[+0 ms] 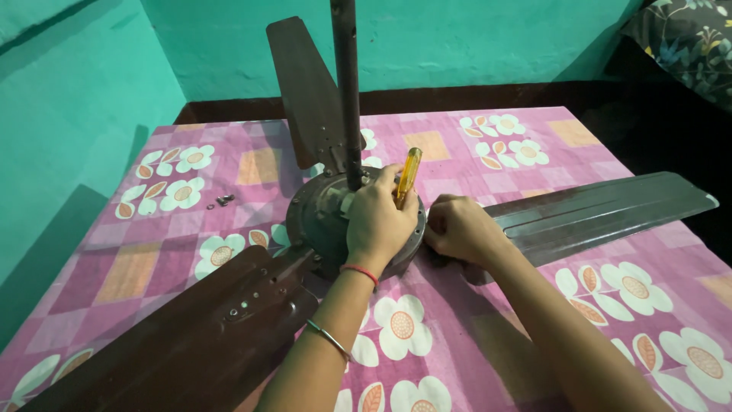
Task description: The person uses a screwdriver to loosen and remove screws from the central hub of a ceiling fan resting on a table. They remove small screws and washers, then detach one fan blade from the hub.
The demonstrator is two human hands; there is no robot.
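Observation:
A brown ceiling fan lies on a pink flowered cloth, its round motor housing [320, 221] in the middle and its down rod [347, 91] standing upright. My left hand [379, 221] rests on the housing and grips a screwdriver with a yellow handle [408, 175], handle pointing up. My right hand [461, 229] is closed at the root of the right blade [602, 210], where it meets the housing; what it grips is hidden. One blade [191, 336] reaches toward the near left, another [305, 91] toward the far wall.
Loose screws [223, 201] lie on the cloth [488, 328] left of the fan. Green walls stand at the left and back. A dark flowered cushion [686, 38] sits at the top right, beyond the cloth's edge.

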